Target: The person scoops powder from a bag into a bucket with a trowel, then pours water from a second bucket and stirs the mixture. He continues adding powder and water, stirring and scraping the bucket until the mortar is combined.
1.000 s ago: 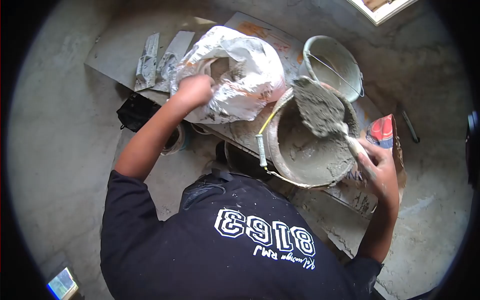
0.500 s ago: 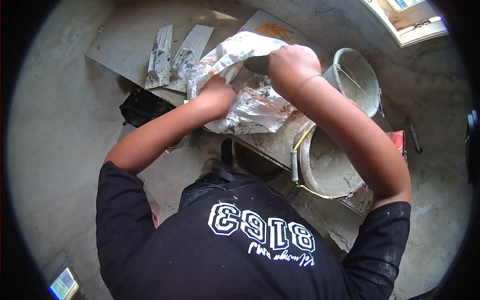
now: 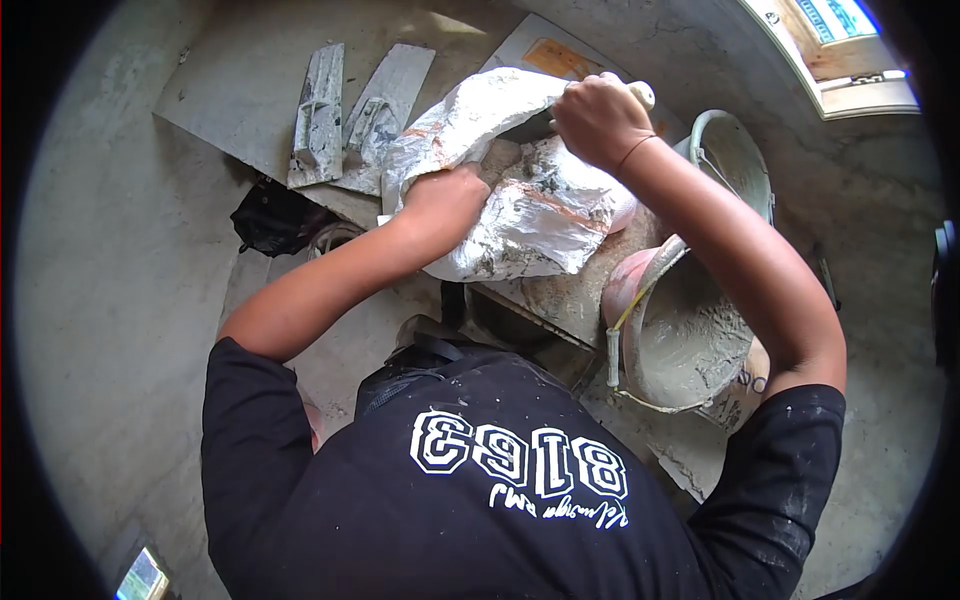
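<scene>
A white plastic sack [image 3: 530,235] with orange streaks lies on the work surface, its mouth spread open. My left hand [image 3: 450,200] is closed on the near left rim of the sack, fingers partly hidden. Closed around a pale handle, my right hand [image 3: 603,122] is at the far right side of the opening. The rounded handle end [image 3: 643,96] sticks out past the fist, and a dark grey blade, apparently of a trowel [image 3: 532,126], reaches into the sack. Some grey material [image 3: 498,158] shows inside.
To the right are a bucket [image 3: 685,335] coated with grey residue, with a yellow-wire handle, and a pale green bucket [image 3: 745,160] behind it. Two plastering floats [image 3: 318,125] lie at the back left. A black bag [image 3: 275,218] sits below the board's left side.
My right hand has turned, and the handle end now shows beyond the fist. My left hand has shifted slightly right on the sack, and the sack's mouth has changed shape.
</scene>
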Available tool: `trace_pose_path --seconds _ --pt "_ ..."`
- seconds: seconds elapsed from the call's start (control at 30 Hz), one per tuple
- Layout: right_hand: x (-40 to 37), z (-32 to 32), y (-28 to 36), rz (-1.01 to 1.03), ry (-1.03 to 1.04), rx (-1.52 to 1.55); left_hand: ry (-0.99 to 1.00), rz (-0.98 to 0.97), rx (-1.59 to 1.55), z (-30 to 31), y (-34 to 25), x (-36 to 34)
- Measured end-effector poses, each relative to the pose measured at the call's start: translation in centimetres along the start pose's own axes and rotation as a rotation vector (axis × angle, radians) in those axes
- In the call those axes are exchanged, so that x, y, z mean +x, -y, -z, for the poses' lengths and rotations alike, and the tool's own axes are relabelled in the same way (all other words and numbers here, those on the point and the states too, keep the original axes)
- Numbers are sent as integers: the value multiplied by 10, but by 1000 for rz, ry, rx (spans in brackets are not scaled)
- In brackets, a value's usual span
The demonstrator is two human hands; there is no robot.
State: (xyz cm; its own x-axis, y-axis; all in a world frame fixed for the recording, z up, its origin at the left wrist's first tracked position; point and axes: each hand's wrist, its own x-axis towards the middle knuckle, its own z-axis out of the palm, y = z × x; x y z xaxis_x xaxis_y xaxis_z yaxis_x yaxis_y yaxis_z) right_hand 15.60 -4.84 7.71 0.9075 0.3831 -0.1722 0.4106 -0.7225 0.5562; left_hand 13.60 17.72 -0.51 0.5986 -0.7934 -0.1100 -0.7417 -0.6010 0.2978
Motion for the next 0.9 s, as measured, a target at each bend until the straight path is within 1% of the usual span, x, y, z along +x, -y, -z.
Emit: trace_pose_path --seconds 0.03,0.1,0.13,0.17,0.27,0.33,0.37,0.47,0.53,0.6,0.7,0.73,0.83,0.87,0.9 --pt "-2 2 -7 53 -36 12 3 0 -2 3 -1 0" --pt "-1 -2 -23 95 -77 96 17 2 -13 5 -1 1" --pt "1 -4 -29 125 -11 148 19 -21 -13 6 2 0" --pt "-1 -7 -25 106 90 162 23 -21 -17 4 4 -1" --pt "-1 -11 -16 88 81 288 -6 -19 -72 0 8 -3" --pt "7 -9 -19 114 83 315 -56 -104 -79 8 8 -2" --pt "8 -8 -20 130 87 343 -51 -103 -81 10 10 -2" --pt "14 0 -24 94 144 358 -67 -139 -147 14 14 2" --pt "16 2 -22 74 169 389 -161 -194 -102 15 15 2" --pt "20 -2 -20 33 309 462 -167 -190 -130 23 16 2" --pt "18 -7 -16 -25 344 500 -198 -198 -163 26 17 5" --pt "20 -7 -16 -66 419 556 -226 -205 -166 25 18 5" --pt "19 -6 -15 -110 429 608 -275 -231 -181 28 18 4" --pt "17 -3 -17 -119 495 621 -292 -241 -260 29 20 3" --pt "13 -8 -16 -117 514 659 -254 -238 -281 30 26 6"
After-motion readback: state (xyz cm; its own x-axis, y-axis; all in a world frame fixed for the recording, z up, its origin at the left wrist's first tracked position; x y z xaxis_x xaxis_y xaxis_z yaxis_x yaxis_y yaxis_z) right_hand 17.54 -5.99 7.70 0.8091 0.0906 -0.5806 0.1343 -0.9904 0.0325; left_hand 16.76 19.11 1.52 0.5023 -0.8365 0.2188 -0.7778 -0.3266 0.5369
